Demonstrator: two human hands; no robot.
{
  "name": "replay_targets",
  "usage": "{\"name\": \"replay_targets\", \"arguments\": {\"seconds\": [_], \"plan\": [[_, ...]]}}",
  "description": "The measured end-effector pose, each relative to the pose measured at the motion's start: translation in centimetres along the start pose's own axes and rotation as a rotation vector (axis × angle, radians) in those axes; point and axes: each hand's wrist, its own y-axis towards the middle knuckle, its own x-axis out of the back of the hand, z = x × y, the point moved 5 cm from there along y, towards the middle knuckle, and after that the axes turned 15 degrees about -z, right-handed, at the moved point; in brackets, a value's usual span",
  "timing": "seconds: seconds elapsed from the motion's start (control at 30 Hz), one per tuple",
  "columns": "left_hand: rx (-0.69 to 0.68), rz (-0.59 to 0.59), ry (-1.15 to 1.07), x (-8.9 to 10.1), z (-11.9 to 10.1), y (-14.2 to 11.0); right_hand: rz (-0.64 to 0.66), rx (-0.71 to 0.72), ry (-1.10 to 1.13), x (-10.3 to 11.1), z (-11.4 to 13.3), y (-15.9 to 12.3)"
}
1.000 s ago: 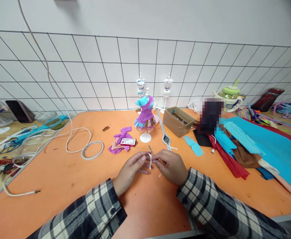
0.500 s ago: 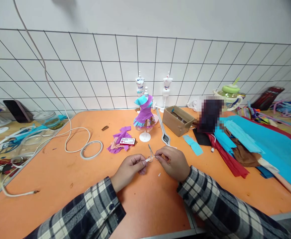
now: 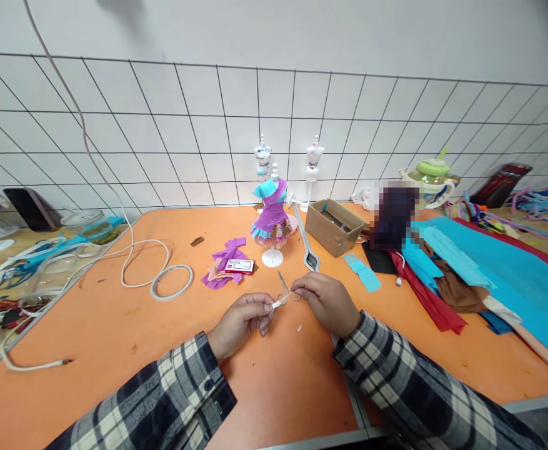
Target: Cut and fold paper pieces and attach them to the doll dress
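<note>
My left hand (image 3: 245, 319) is closed, with thumb and forefinger pinching a small white strip (image 3: 277, 304). My right hand (image 3: 326, 301) is closed too, its fingertips pinching the thin far end of that strip, which runs between the hands. Just beyond and partly behind the strip lies a small pair of scissors (image 3: 283, 286) on the orange table. A tiny white scrap (image 3: 300, 328) rests on the tabletop between my wrists. Farther back stands a miniature dress form in a purple and blue crepe-paper dress (image 3: 272, 212).
Purple paper scraps (image 3: 222, 270) lie under a small red and white box (image 3: 240, 267). A tape roll (image 3: 171, 282) sits to the left. At the right are a cardboard box (image 3: 334, 226), a blue paper piece (image 3: 362, 272) and coloured paper sheets (image 3: 512, 275). Two more dress forms stand behind.
My left fingers have shifted slightly, and my right fingertips have moved a little up. The white strip between the hands now shows more plainly. The things on the table stay in place.
</note>
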Motion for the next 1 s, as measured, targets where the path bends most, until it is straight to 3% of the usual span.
{"name": "replay_targets", "arguments": {"seconds": [0.17, 0.23, 0.37, 0.6, 0.83, 1.0], "plan": [[-0.014, -0.02, -0.016, 0.4, 0.0, 0.1, -0.217, -0.209, 0.072, 1.5, -1.9, 0.4], [-0.016, -0.005, 0.0, 0.4, 0.1, 0.0, -0.238, -0.11, 0.097, 1.8, -1.2, 0.5], [0.005, 0.033, 0.036, 0.2, 0.4, -0.1, -0.046, 0.225, 0.116, 0.5, 1.8, 0.1], [-0.022, 0.051, 0.151, 0.1, 0.4, -0.1, -0.058, 0.219, -0.048, -0.4, 2.4, -0.4], [-0.136, -0.02, 0.342, 0.7, -0.2, 0.3, -0.163, 0.057, -0.072, 2.3, -0.8, 0.8], [-0.227, -0.087, 0.326, 1.1, -0.5, 0.5, -0.095, 0.001, -0.044, 2.8, -3.6, 0.4]]}}
